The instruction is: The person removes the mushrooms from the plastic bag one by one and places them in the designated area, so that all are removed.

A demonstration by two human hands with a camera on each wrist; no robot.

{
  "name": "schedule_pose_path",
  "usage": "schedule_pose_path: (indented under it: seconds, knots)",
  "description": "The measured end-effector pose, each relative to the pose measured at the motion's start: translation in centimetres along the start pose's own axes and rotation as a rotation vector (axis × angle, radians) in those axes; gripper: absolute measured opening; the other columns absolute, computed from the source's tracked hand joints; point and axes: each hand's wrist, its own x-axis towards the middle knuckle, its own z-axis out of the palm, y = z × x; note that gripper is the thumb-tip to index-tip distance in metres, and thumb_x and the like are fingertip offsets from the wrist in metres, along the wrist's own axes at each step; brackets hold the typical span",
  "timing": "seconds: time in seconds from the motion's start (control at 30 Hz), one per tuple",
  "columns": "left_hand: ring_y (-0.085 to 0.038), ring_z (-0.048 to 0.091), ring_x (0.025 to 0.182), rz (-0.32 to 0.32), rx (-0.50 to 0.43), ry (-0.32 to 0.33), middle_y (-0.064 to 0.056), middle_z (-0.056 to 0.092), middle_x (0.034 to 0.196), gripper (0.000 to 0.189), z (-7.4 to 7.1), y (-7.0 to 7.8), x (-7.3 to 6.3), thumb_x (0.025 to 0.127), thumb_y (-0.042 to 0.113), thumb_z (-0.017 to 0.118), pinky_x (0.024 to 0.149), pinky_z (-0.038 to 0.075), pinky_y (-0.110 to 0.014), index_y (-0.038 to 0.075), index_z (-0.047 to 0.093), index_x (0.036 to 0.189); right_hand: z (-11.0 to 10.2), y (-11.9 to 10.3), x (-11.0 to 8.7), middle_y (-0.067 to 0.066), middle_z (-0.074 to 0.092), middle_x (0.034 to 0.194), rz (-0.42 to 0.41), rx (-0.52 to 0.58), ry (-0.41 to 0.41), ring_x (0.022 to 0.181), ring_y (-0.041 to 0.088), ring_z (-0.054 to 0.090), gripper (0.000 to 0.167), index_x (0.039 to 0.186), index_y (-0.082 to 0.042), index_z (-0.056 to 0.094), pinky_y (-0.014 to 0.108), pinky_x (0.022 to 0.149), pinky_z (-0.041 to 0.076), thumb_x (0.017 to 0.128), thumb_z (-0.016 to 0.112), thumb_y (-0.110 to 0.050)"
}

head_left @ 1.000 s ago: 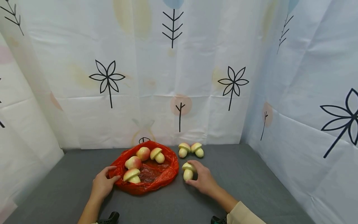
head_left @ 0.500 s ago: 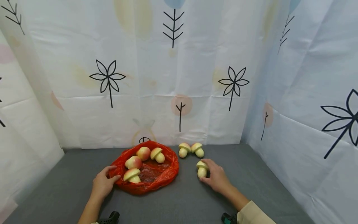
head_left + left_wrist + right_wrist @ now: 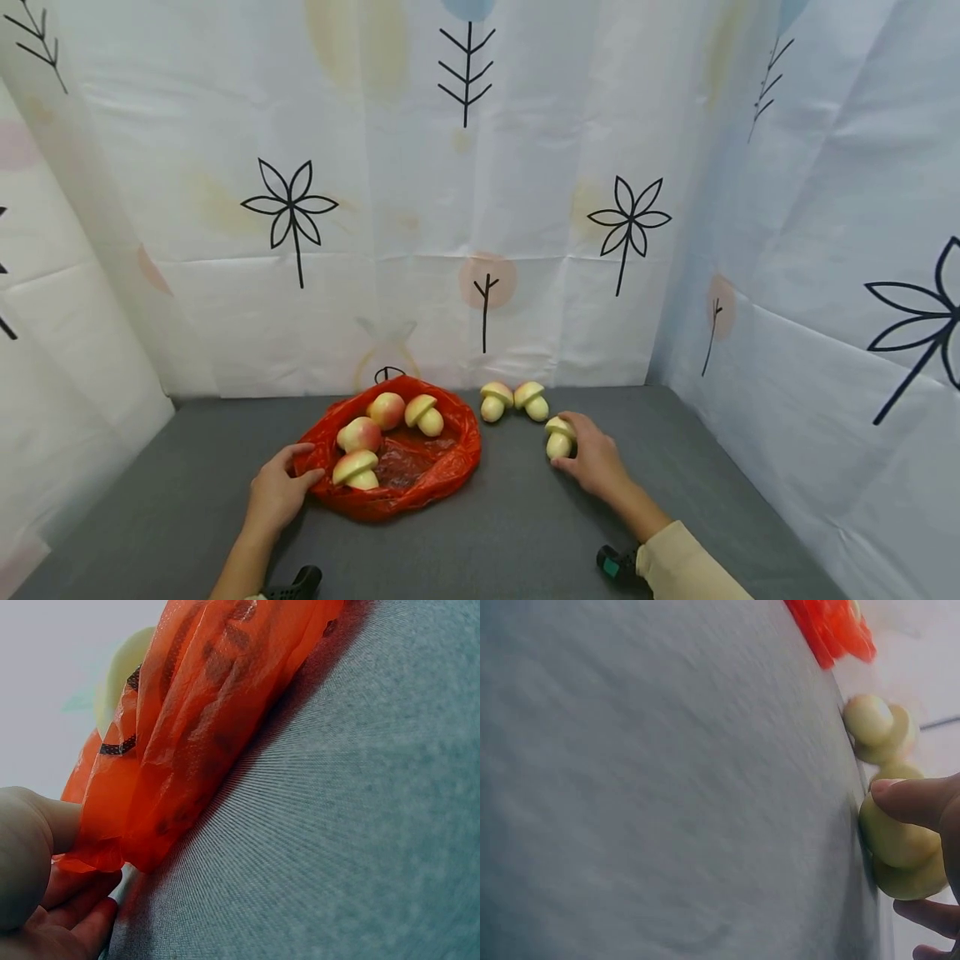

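Observation:
My left hand (image 3: 275, 492) pinches the left rim of a red plastic bag (image 3: 375, 504), thumb over the edge and fingers beneath in the left wrist view. The bag lies spread with its mouth open. Inside it sit several pale yellow toy mushrooms with pinkish caps, among them one mushroom (image 3: 356, 471) near the front rim and another mushroom (image 3: 425, 415) at the back. To the right of the bag, my right hand (image 3: 596, 460) holds a further mushroom (image 3: 900, 836) between thumb and fingers, its stem towards me, at or close above the table.
Two mushrooms stand side by side behind the bag's right edge, a left one (image 3: 495, 402) and a right one (image 3: 532, 402). A grey cloth covers the table (image 3: 450, 554). White patterned curtains (image 3: 420, 192) enclose the back and both sides.
My right hand has moved right and a little back with the mushroom, away from the bag and to the right of the two standing mushrooms. The left hand keeps its place on the bag.

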Motion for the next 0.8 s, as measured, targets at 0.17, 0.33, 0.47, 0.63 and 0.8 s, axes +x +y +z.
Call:
schedule_pose_path:
  seconds: [0.17,0.33,0.47,0.63,0.8]
  knots:
    - [-0.046,0.052,0.111,-0.003,0.0,0.007,-0.032,0.055,0.126,0.047,0.0,0.2,-0.1,0.088,0.016,0.07,0.09,0.041,-0.059,0.0,0.055,0.129,-0.1,1.4,0.9,0.019,0.055,0.128,0.057,-0.01,0.006,0.116,0.038,0.054,0.074,0.133,-0.005,0.051,0.062,0.087,0.04,0.07,0.088,-0.019]
    - [-0.047,0.05,0.113,-0.012,0.007,0.006,-0.033,0.053,0.127,0.047,-0.1,0.3,-0.1,0.088,0.016,0.07,0.091,0.039,-0.06,0.0,0.055,0.129,0.0,2.4,1.9,0.021,0.053,0.131,0.102,-0.015,0.025,0.117,0.039,0.052,0.074,0.134,-0.004,0.049,0.062,0.087,0.04,0.072,0.087,-0.02]
    - [-0.046,0.05,0.112,-0.023,0.011,0.001,-0.032,0.053,0.128,0.047,-0.1,0.2,0.0,0.089,0.017,0.07,0.091,0.039,-0.06,0.0,0.055,0.13,0.1,2.9,2.7,0.022,0.052,0.133,0.139,-0.025,0.023,0.117,0.041,0.052,0.074,0.136,-0.006,0.048,0.062,0.087,0.039,0.075,0.085,-0.021]
    - [-0.046,0.051,0.11,-0.022,0.008,-0.001,-0.032,0.054,0.126,0.046,-0.1,0.1,0.1,0.089,0.016,0.07,0.09,0.04,-0.06,0.0,0.055,0.13,0.3,3.1,3.6,0.023,0.049,0.134,0.173,-0.014,0.004,0.118,0.042,0.05,0.073,0.138,-0.006,0.045,0.062,0.088,0.038,0.077,0.083,-0.021]
    - [-0.046,0.052,0.109,-0.019,0.01,0.005,-0.032,0.055,0.125,0.046,0.1,0.1,0.0,0.088,0.017,0.07,0.089,0.041,-0.06,0.001,0.055,0.129,0.8,3.3,4.4,0.023,0.046,0.137,0.202,0.002,0.007,0.118,0.044,0.048,0.073,0.141,-0.005,0.042,0.063,0.089,0.037,0.081,0.081,-0.02]
